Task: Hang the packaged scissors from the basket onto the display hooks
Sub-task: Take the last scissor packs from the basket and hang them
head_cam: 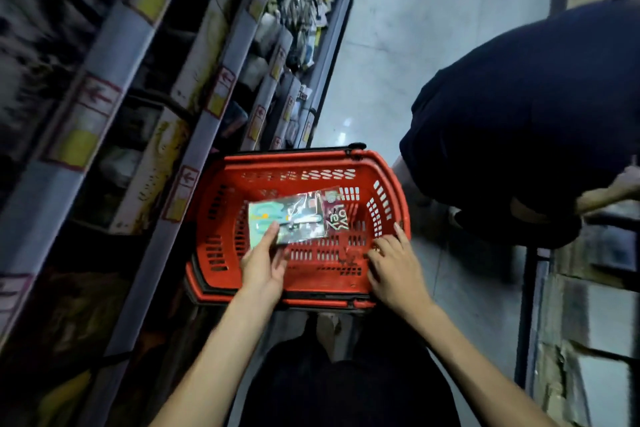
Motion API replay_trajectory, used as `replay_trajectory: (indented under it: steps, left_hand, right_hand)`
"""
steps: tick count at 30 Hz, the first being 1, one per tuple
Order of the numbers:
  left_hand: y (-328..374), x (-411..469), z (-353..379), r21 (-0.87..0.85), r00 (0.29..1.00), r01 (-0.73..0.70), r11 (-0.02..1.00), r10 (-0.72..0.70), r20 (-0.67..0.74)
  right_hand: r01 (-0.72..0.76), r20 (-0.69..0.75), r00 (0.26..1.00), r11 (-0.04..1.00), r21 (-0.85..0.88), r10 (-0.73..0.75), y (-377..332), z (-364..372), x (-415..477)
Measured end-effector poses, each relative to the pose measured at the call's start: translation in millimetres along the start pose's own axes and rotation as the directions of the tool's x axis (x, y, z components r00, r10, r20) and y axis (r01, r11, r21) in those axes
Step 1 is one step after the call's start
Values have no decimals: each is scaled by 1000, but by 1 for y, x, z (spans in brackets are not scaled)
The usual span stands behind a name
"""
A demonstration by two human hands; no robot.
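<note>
- The left hand (265, 263) pinches the near corner of the packaged scissors (291, 218), thumb on top and fingers beneath.
- The clear pack, with its pale green card and dark red label, lies flat inside the red basket (301, 159); whether it touches the bottom is unclear.
- The right hand (394, 267) rests inside the basket with loosely spread fingers, by its right wall.
- Shelves (138, 80) with price tags stand left of the basket.
- A person in dark clothing (536, 132) crouches on the right.

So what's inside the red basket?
Packets of scissors, gripped at one end by the left hand. The right hand reaches into the basket beside them, fingers spread. Anything under the packets is covered; their count is blurred.
</note>
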State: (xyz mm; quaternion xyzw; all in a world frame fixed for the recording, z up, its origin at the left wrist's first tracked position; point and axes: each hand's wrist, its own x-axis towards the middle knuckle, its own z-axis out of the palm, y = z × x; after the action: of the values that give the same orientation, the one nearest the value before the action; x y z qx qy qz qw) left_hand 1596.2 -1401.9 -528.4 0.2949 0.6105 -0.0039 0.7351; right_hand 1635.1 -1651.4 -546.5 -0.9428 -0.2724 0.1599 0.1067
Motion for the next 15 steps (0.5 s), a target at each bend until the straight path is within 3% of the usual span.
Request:
replay_trajectory:
  steps: [2, 4, 5, 7, 9, 10, 12, 15]
  left_hand:
    - [1, -29, -4, -136, 990, 126, 983, -116, 78]
    - [-3, -52, -6, -200, 975, 208, 958, -188, 116]
    - [-7, -61, -5, -212, 970, 231, 950, -208, 128]
    - [-14, -78, -1, -212, 960, 260, 942, -229, 160]
    - [-23, -93, 5, -165, 947, 284, 945, -249, 206]
    - [-26, -99, 7, -134, 936, 294, 946, -257, 240]
    - [-34, -113, 12, -31, 902, 311, 950, -285, 323]
    - [-44, -129, 13, 179, 860, 230, 957, -286, 423]
  right_hand:
    - [-123, -38, 990, 967, 222, 135, -14, -12, -6]
    - [-268, -29, 946, 830, 490, 322, -32, -28, -12]
    - [-338, 42, 914, 698, 631, 403, -41, -38, -14]
    - [-386, 201, 850, 315, 867, 487, -56, -61, -17]
    - [-342, 325, 819, -53, 938, 474, -65, -84, -17]
    - [-316, 356, 815, -163, 935, 458, -69, -94, -18]
    - [-240, 344, 809, -265, 934, 477, -76, -103, -23]
    - [-91, 282, 750, -330, 940, 598, -77, -105, -38]
